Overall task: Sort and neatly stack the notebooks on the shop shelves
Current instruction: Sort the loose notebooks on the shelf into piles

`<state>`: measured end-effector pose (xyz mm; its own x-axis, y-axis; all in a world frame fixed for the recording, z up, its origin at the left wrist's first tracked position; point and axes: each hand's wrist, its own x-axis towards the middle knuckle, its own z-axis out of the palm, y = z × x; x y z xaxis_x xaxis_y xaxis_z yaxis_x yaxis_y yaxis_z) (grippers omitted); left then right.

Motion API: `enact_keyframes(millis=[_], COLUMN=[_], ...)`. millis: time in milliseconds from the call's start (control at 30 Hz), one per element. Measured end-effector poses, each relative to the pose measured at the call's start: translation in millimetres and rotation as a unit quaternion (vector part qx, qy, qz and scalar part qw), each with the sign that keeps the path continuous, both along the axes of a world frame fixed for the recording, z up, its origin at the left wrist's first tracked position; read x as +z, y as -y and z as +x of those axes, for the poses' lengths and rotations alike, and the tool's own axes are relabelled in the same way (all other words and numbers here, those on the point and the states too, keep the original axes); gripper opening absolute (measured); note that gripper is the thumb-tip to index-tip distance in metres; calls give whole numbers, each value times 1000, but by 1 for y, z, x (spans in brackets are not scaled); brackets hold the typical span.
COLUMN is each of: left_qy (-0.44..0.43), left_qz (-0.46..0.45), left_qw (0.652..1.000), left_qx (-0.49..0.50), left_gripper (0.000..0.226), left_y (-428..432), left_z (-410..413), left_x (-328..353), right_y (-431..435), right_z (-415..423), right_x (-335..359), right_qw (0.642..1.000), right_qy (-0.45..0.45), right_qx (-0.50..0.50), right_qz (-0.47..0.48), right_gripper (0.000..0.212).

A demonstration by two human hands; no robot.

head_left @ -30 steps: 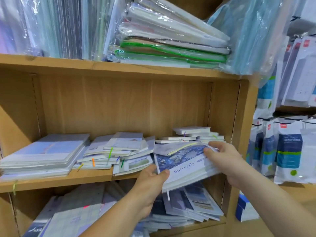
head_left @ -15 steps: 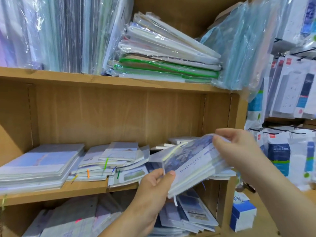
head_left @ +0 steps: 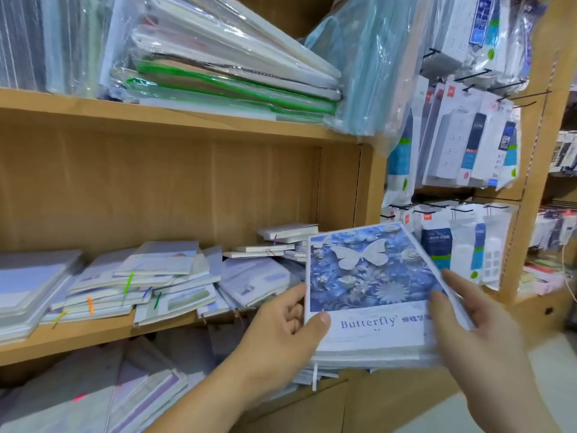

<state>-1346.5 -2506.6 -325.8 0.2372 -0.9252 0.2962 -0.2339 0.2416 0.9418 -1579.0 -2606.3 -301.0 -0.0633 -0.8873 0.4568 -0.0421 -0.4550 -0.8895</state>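
Shelf unit (head_left: 156,189): one wooden unit, three levels in view, with the top and bottom levels cut off by the frame.
Upper shelf (head_left: 156,110): one slanting pile of plastic-wrapped books (head_left: 224,67), two of them edged in green. One pale blue wrapped bundle (head_left: 368,67) leans at its right end. The upright wrapped items on the left are too blurred to count.
Hanging packets (head_left: 468,135): two rows on hooks to the right of the unit. The print is too small to read.
Middle shelf (head_left: 78,335): four loose groups of notebooks. There is a flat pile (head_left: 31,285) at the left, a messy heap (head_left: 140,282) with coloured ribbon tabs, a lower heap (head_left: 256,279) beside it and small white ones (head_left: 287,232) at the far right.
Lower shelf notebooks (head_left: 93,395): lying in shadow, count unclear.
Stack of notebooks (head_left: 368,276): one stack, held in the air near the unit's right post, clear of the shelves. The top cover shows a white butterfly on blue flowers and the word "Butterfly". Its edges are blurred, so the number in the stack cannot be told.
Left hand (head_left: 281,332): grips the stack's near left corner with the thumb on the cover. The fingers are hidden beneath.
Right hand (head_left: 474,326): holds the right edge with the thumb on the cover. The fingers are spread along the side.
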Motion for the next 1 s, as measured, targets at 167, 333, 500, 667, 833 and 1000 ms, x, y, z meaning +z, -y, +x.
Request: enact_keyframes(millis=[167, 333, 500, 667, 833, 1000], left_qy=[19, 31, 92, 198, 253, 295], left_qz=[4, -20, -53, -74, -16, 98], left_qw=[999, 985, 952, 891, 835, 772], left_qx=[45, 169, 286, 402, 488, 555], left_gripper=[33, 55, 57, 48, 42, 30], left_y=[-21, -65, -132, -218, -281, -290], left_z=[26, 74, 139, 219, 296, 356], left_x=[6, -6, 2, 27, 39, 61], right_y=[-14, -33, -64, -118, -166, -173], right_z=[42, 118, 205, 316, 425, 494], right_x=[-12, -35, -34, -4, 20, 39], right_qw=[997, 979, 944, 899, 851, 869], right_qy=[-28, -75, -119, -57, -73, -146], right_qx=[64, 187, 307, 415, 500, 472], right_qz=[-18, -9, 28, 126, 142, 27], right_gripper=[46, 62, 57, 54, 35, 33])
